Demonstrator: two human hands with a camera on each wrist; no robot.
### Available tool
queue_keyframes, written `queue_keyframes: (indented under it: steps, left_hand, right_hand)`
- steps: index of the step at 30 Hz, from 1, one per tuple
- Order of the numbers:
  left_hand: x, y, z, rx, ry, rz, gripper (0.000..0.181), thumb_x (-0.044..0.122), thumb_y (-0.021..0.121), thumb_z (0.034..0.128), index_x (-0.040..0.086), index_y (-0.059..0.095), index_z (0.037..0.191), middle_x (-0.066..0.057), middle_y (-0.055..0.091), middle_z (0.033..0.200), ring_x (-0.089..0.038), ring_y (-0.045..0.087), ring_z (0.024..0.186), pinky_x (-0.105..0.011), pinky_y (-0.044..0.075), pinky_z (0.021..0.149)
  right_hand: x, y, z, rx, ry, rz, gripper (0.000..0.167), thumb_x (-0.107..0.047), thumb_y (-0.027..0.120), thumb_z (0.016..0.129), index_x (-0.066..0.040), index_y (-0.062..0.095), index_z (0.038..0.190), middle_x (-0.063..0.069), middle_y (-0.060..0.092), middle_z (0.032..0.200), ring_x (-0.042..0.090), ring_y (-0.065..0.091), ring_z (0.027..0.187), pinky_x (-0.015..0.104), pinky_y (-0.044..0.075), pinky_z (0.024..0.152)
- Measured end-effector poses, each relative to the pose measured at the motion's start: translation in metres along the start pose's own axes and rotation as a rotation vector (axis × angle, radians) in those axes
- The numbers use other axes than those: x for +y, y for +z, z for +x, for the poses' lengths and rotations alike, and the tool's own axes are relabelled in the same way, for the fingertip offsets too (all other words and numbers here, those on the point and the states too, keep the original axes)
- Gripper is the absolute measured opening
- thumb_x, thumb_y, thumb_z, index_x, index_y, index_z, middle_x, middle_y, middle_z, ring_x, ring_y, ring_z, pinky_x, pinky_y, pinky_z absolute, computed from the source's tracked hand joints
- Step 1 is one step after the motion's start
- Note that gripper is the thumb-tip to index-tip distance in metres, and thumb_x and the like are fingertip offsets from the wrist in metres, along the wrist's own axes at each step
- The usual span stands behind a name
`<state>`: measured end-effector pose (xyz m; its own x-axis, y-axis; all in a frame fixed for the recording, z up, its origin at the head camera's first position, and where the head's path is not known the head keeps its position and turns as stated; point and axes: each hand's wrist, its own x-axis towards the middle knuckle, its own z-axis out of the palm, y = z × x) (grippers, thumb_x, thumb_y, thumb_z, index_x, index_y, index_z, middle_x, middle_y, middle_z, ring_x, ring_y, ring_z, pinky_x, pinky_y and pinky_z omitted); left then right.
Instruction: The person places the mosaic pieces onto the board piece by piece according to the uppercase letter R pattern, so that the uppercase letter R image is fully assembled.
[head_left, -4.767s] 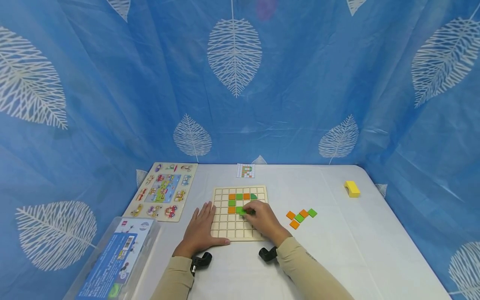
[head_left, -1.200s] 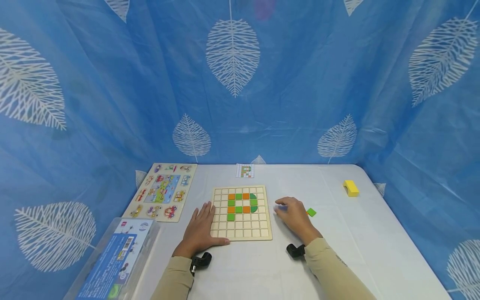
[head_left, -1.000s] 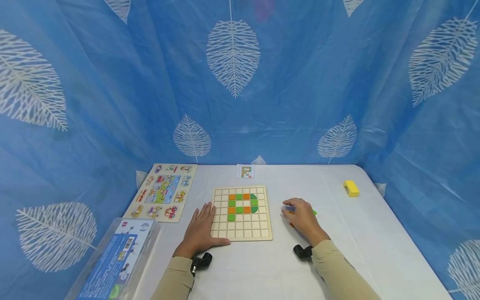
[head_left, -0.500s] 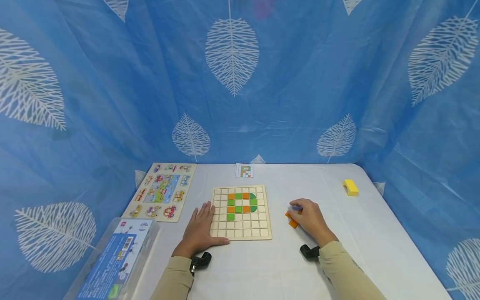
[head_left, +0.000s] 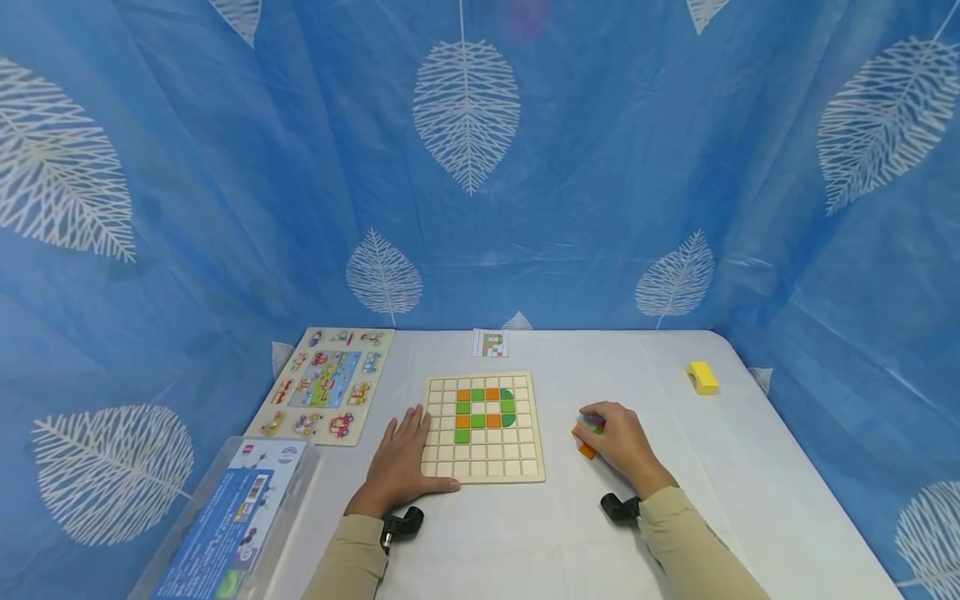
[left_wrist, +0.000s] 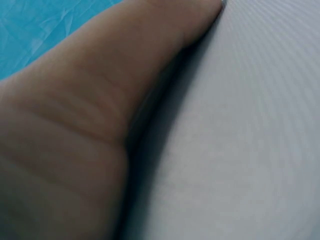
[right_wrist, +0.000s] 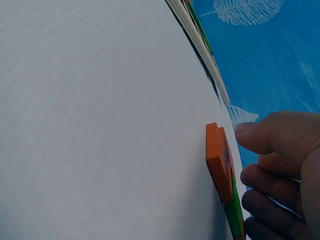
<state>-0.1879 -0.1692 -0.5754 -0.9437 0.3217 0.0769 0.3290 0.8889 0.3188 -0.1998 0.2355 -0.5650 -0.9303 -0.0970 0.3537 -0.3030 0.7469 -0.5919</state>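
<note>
My left hand lies flat with spread fingers at the left edge of a wooden grid board, thumb along its near edge. Orange and green tiles, some with rounded corners, form a P-like figure on the board, with a green tile lowest. Right of the board, my right hand hovers over loose square tiles, its fingers loosely bent. An orange tile shows beside the fingertips; the hand partly hides others. In the right wrist view, a gap separates the thumb from the fingers, beside an orange tile and a green tile.
A small card with a coloured grid pattern lies behind the board. To the left are a vehicle picture puzzle and a clear plastic case. A yellow arch block stands at the right on the white table.
My right hand has left the board and moved right to the loose tiles, where it lingers. A green tile now sits in a previously bare lower-row cell. The left hand has stayed put.
</note>
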Motion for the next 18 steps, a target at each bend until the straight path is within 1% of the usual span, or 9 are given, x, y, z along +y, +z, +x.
queue_keyframes:
  steps: [5,13,18]
  left_hand:
    - [0.0002,0.0004,-0.0012,0.004,0.007,-0.007,0.143,0.091,0.073,0.0645,-0.001,0.029,0.165,-0.018,0.021,0.172,-0.033,0.013,0.159,-0.052,0.007,0.127]
    - [-0.0002,-0.0005,-0.0022,0.004,0.011,0.001,0.142,0.09,0.073,0.0655,-0.001,0.029,0.165,-0.018,0.021,0.172,-0.034,0.013,0.159,-0.052,0.006,0.127]
    - [-0.0009,-0.0003,-0.0007,0.001,0.014,0.007,0.142,0.091,0.072,0.0655,-0.001,0.028,0.165,-0.017,0.02,0.172,-0.033,0.013,0.159,-0.052,0.006,0.127]
  right_hand:
    - [-0.001,-0.0009,-0.0025,-0.008,0.006,0.01,0.031,-0.012,0.091,0.084,0.001,0.079,0.11,0.01,0.075,0.104,0.028,0.069,0.094,0.048,0.059,0.083]
    - [-0.002,-0.0018,-0.0026,-0.056,0.065,0.011,0.035,-0.013,0.091,0.084,0.001,0.078,0.113,0.011,0.075,0.108,0.03,0.069,0.101,0.05,0.058,0.09]
    - [-0.002,-0.0021,-0.0021,-0.066,0.083,0.018,0.034,-0.011,0.092,0.082,0.0,0.078,0.111,0.01,0.074,0.106,0.029,0.069,0.101,0.049,0.058,0.091]
